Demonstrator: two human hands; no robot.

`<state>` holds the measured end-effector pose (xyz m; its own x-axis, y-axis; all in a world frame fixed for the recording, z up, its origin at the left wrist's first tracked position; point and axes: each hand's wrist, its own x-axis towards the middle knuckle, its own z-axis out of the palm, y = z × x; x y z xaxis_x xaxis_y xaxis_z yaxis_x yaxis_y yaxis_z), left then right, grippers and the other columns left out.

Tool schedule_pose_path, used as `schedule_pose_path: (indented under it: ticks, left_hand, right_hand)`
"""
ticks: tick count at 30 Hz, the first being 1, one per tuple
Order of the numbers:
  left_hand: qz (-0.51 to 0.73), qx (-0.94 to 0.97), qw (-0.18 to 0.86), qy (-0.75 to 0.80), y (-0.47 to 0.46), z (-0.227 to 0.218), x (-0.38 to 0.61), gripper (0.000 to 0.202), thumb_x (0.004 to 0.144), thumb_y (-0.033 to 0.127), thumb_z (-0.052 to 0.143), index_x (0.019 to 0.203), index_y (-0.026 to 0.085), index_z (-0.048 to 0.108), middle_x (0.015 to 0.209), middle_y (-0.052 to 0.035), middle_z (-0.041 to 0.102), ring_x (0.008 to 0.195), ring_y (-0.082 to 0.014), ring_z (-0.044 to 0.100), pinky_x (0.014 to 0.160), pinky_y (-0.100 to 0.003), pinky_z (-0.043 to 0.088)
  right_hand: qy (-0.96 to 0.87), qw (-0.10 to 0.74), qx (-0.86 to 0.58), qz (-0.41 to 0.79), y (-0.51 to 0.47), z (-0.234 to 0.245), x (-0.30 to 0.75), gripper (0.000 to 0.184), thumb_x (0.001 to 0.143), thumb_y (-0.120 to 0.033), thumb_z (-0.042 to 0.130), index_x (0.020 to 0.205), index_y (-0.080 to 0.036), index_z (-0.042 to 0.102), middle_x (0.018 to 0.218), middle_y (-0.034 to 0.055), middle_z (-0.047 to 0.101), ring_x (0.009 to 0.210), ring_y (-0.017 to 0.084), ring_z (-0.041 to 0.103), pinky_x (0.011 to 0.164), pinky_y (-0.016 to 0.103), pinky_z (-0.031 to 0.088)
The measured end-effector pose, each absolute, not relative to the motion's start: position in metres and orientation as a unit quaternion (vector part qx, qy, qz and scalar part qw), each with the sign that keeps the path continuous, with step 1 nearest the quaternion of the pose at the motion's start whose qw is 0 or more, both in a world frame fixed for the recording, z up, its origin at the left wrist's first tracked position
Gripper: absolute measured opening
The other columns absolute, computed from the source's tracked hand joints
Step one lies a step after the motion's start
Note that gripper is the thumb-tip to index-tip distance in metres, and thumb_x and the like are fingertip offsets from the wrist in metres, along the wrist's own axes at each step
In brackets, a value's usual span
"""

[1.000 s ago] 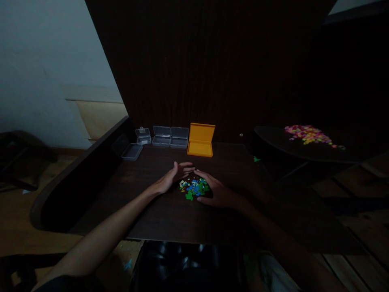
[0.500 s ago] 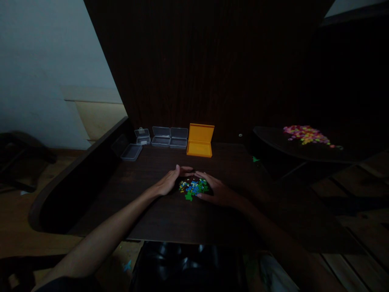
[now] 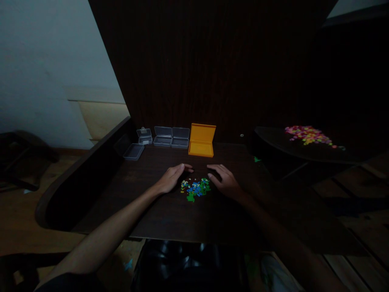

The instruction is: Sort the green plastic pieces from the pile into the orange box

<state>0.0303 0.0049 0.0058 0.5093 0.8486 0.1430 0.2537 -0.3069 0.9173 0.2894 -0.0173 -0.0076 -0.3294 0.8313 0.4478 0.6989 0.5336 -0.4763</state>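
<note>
A pile of small blue, green, yellow and white pieces (image 3: 197, 187) lies on the dark table (image 3: 164, 219) between my hands; their exact kind is too small to tell. At the pile's left edge, my left hand (image 3: 174, 177) is open, fingers reaching forward. My right hand (image 3: 224, 179) is open at the right, thumb apart from the fingers and near the green pieces. Neither hand holds anything. Behind the pile stands an orange plastic box (image 3: 201, 151) with its lid raised.
Clear plastic boxes (image 3: 171, 140) with raised lids stand at the back left, beside a shallow clear tray (image 3: 133, 151). Pink, red and yellow pieces (image 3: 310, 135) are heaped on a shelf (image 3: 273, 140) at right. A green scrap (image 3: 257, 159) lies near it.
My hands have parted at the far side of the pile. The right hand has moved right, away from the pieces; the left has barely moved.
</note>
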Motion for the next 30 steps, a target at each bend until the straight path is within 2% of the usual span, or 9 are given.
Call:
schedule_pose_path:
  ticks: [5, 9, 11, 14, 16, 19, 23, 30]
  left_hand:
    - [0.374, 0.755, 0.370, 0.392, 0.010, 0.003, 0.030, 0.045, 0.097, 0.051, 0.037, 0.103, 0.017, 0.067, 0.102, -0.0067, 0.073, 0.099, -0.0211, 0.065, 0.093, -0.034, 0.048]
    - [0.390, 0.767, 0.274, 0.429, 0.013, 0.003, 0.028, 0.030, 0.092, 0.040, 0.048, 0.088, 0.017, 0.067, 0.084, -0.0037, 0.069, 0.080, -0.0176, 0.063, 0.076, -0.028, 0.047]
    - [0.384, 0.767, 0.258, 0.444, 0.013, 0.004, 0.026, 0.029, 0.091, 0.038, 0.049, 0.080, 0.017, 0.065, 0.072, -0.0003, 0.064, 0.067, -0.0143, 0.057, 0.066, -0.025, 0.043]
    - [0.375, 0.766, 0.250, 0.458, 0.012, 0.005, 0.025, 0.035, 0.090, 0.041, 0.048, 0.065, 0.017, 0.055, 0.055, 0.0046, 0.048, 0.055, -0.0103, 0.045, 0.057, -0.022, 0.035]
    - [0.374, 0.770, 0.236, 0.460, 0.011, 0.006, 0.025, 0.040, 0.091, 0.041, 0.047, 0.059, 0.017, 0.047, 0.053, 0.0054, 0.041, 0.053, -0.0092, 0.041, 0.056, -0.022, 0.032]
    - [0.370, 0.784, 0.209, 0.453, 0.011, 0.007, 0.024, 0.043, 0.092, 0.039, 0.045, 0.056, 0.018, 0.039, 0.053, 0.0050, 0.039, 0.053, -0.0092, 0.040, 0.056, -0.024, 0.030]
    - [0.366, 0.805, 0.177, 0.432, 0.015, 0.006, 0.022, 0.042, 0.093, 0.037, 0.043, 0.056, 0.019, 0.037, 0.057, 0.0032, 0.041, 0.055, -0.0108, 0.043, 0.058, -0.025, 0.032]
    - [0.346, 0.822, 0.165, 0.422, 0.018, 0.003, 0.020, 0.041, 0.094, 0.037, 0.042, 0.057, 0.020, 0.039, 0.062, 0.0008, 0.044, 0.059, -0.0128, 0.046, 0.061, -0.027, 0.038]
  right_hand:
    - [-0.786, 0.368, -0.496, 0.023, 0.009, -0.016, 0.309, 0.029, 0.090, -0.029, 0.051, 0.116, -0.021, 0.061, 0.116, 0.0112, 0.062, 0.108, 0.027, 0.059, 0.095, 0.045, 0.048]
    - [-0.758, 0.327, -0.564, 0.006, 0.025, -0.022, 0.318, 0.030, 0.089, -0.031, 0.051, 0.115, -0.019, 0.061, 0.096, 0.0091, 0.060, 0.086, 0.024, 0.060, 0.080, 0.038, 0.052]
    - [-0.760, 0.296, -0.578, -0.003, 0.033, -0.024, 0.317, 0.033, 0.089, -0.033, 0.051, 0.118, -0.019, 0.059, 0.090, 0.0080, 0.059, 0.083, 0.024, 0.059, 0.078, 0.037, 0.051]
    - [-0.770, 0.261, -0.582, -0.021, 0.044, -0.025, 0.311, 0.036, 0.091, -0.033, 0.049, 0.123, -0.018, 0.055, 0.096, 0.0103, 0.061, 0.089, 0.025, 0.058, 0.081, 0.038, 0.048]
    - [-0.771, 0.246, -0.586, -0.034, 0.051, -0.024, 0.305, 0.035, 0.093, -0.031, 0.047, 0.124, -0.017, 0.054, 0.103, 0.0124, 0.061, 0.095, 0.026, 0.057, 0.084, 0.038, 0.047]
    - [-0.778, 0.223, -0.586, -0.050, 0.060, -0.023, 0.300, 0.027, 0.095, -0.027, 0.043, 0.115, -0.017, 0.058, 0.104, 0.0131, 0.061, 0.098, 0.027, 0.056, 0.086, 0.037, 0.045]
    - [-0.794, 0.213, -0.566, -0.058, 0.065, -0.025, 0.300, 0.024, 0.096, -0.023, 0.039, 0.099, -0.018, 0.062, 0.096, 0.0117, 0.060, 0.092, 0.025, 0.055, 0.084, 0.035, 0.045]
    - [-0.816, 0.249, -0.520, -0.027, 0.058, -0.032, 0.310, 0.022, 0.096, -0.022, 0.038, 0.090, -0.019, 0.059, 0.089, 0.0100, 0.057, 0.087, 0.025, 0.052, 0.081, 0.037, 0.045]
